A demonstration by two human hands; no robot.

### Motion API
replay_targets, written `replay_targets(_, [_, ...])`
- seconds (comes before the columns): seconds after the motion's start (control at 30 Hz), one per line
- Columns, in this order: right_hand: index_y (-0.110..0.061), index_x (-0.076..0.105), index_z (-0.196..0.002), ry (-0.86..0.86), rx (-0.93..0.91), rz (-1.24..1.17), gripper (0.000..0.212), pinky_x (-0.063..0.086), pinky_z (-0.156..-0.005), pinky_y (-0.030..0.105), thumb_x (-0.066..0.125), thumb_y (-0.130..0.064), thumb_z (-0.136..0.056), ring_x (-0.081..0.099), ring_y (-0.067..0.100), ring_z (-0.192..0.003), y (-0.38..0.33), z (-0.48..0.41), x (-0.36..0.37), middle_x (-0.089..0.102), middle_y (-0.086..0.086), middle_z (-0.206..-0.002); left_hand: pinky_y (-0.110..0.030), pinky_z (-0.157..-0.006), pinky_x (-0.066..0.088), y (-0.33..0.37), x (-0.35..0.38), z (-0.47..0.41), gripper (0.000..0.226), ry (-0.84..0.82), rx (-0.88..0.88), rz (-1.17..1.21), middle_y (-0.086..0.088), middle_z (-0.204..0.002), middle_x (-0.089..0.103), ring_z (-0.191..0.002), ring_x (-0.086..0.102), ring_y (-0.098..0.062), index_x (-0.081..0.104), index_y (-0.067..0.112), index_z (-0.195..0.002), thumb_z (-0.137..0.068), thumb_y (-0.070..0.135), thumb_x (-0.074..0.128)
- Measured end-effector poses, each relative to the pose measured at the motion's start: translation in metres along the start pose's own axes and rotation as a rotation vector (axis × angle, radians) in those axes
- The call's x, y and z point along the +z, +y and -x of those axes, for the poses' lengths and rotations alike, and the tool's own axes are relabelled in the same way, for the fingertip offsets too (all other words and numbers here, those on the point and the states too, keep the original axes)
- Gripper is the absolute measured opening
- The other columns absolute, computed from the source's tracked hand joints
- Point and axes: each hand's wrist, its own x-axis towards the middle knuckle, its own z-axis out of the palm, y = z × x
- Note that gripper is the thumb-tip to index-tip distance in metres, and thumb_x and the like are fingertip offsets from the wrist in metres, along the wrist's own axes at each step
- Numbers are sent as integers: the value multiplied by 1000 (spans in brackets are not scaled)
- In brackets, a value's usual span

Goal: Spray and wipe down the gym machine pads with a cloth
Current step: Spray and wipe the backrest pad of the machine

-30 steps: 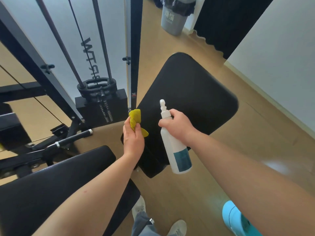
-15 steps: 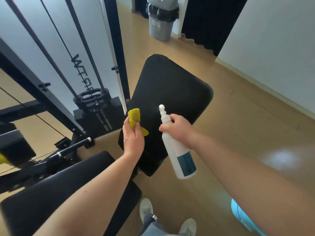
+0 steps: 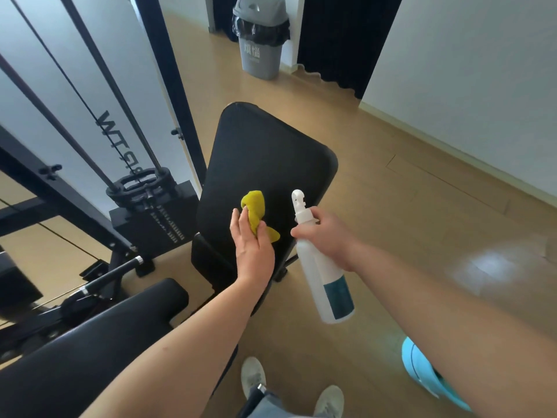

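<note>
Wiping seems barely begun: left hand [image 3: 251,245] holds the yellow cloth [image 3: 256,206] against the centre-frame bench pad [image 3: 271,152], right hand [image 3: 325,233] clasping the spray bottle [image 3: 327,285].

Light wooden floor [image 3: 391,206], white wall [image 3: 467,86] at right, grey lidded bin [image 3: 261,52] top centre, black curtain [image 3: 340,40] beside it, pale glare patch [image 3: 488,267] at right.

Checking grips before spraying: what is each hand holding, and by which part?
The left hand holds the crumpled yellow cloth by its middle; the right hand grips the white plastic spray bottle at its neck, under the nozzle.
</note>
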Motion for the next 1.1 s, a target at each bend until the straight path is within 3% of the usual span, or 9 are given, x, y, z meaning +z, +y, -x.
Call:
replay_targets(0.1, [-29, 66, -101, 11, -54, -8, 28, 57, -81, 42, 71, -41, -77, 67, 22, -87, -2, -1, -8, 69, 0, -94, -27, -114, 25, 6, 26, 8, 57, -141, 32, 4, 21, -168, 3, -150, 17, -6, 19, 36, -161, -109, 38, 41])
replay_targets(0.2, [-34, 60, -118, -1, -73, 20, 32, 61, -82, 43, 70, -40, -88, 69, 20, -94, -1, -4, -17, 68, -5, -104, -49, -125, 18, 4, 51, 2, 64, -298, 2, -73, 28, -165, -17, -157, -7, -12, 4, 47, -160, -107, 53, 39])
replay_targets(0.27, [-35, 56, -127, 14, -73, 49, 37, 60, -82, 41, 69, -38, -92, 68, 20, -96, 1, -8, -23, 66, -5, -107, -53, -124, 8, 1, 63, -5, 66, -333, -8, -136, 23, -162, -31, -153, -25, -14, -5, 46, -159, -108, 52, 36])
replay_targets(0.37, [-35, 60, -123, 29, -86, 71, 36, 59, -80, 41, 72, -33, -89, 68, 20, -94, -1, -15, -31, 67, -5, -104, -57, -124, -5, -2, 75, -15, 73, -323, -34, -176, 12, -159, -42, -149, -35, -22, -14, 36, -160, -108, 51, 36])
replay_targets(0.5, [-34, 61, -117, -20, -118, 77, 31, 57, -75, 37, 72, -30, -89, 68, 20, -93, -12, -27, -33, 68, -4, -100, -62, -121, -10, -7, 83, -44, 84, -233, -98, -196, 9, -157, -46, -149, -36, -26, -17, 31, -160, -107, 40, 49])
replay_targets(0.73, [-32, 61, -123, -105, -105, 92, 37, 62, -80, 43, 73, -33, -88, 70, 20, -94, -41, -64, -3, 69, -3, -103, -62, -118, -13, -15, 67, -95, 87, -147, -98, -214, 4, -159, -43, -150, -34, -29, -18, 34, -158, -107, 43, 51])
replay_targets(0.87, [-33, 61, -126, -161, -96, 101, 38, 60, -77, 36, 72, -33, -89, 70, 16, -95, -59, -84, 12, 69, -6, -104, -63, -118, -13, -16, 49, -126, 89, -104, -92, -258, 1, -161, -41, -151, -31, -30, -14, 30, -160, -105, 43, 53])
replay_targets(1.0, [-35, 61, -127, -138, -88, 92, 41, 58, -78, 34, 74, -32, -88, 69, 13, -93, -76, -106, 25, 69, -9, -102, -62, -121, -13, -15, 27, -170, 66, 16, -126, -176, 1, -166, -30, -153, -26, -28, -4, 25, -163, -110, 45, 31])
replay_targets(1.1, [-39, 59, -127, -91, -73, 105, 43, 56, -79, 31, 74, -33, -87, 67, 10, -94, -79, -115, 32, 68, -11, -103, -62, -121, -10, -15, 7, -211, 62, 105, -184, -177, 1, -168, -25, -155, -22, -28, 2, 20, -164, -110, 44, 22])
